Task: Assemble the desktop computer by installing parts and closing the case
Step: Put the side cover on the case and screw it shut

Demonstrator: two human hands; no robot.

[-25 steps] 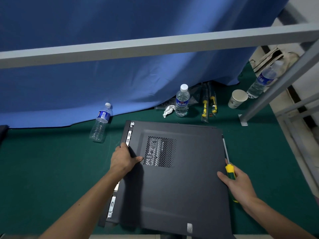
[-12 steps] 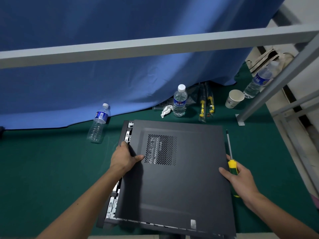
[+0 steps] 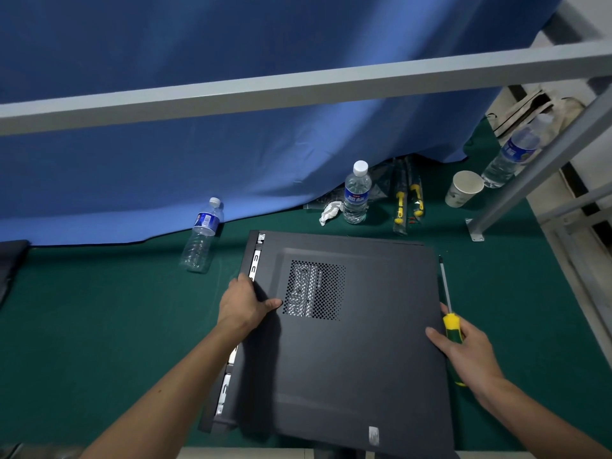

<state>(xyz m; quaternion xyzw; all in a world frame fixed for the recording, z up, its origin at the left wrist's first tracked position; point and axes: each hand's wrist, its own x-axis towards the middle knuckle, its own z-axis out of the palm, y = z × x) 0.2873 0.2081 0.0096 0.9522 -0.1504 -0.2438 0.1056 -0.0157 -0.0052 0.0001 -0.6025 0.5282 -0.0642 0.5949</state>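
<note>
Green tabletop (image 3: 99, 326), blue curtain far. I see side panel (image 3: 357, 342) lying on case mid-tabletop. Left hand (image 3: 243, 304) grips its left edge, thumb on top; right hand (image 3: 467, 351) steadies right edge, pinching screwdriver (image 3: 450, 321).

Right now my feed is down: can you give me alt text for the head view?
A person's left hand grips the left edge of a dark side panel lying on a desktop computer case on a green table, while the right hand steadies the right edge and holds a yellow-and-green screwdriver. Water bottles and a paper cup stand behind, before a blue curtain.
</note>
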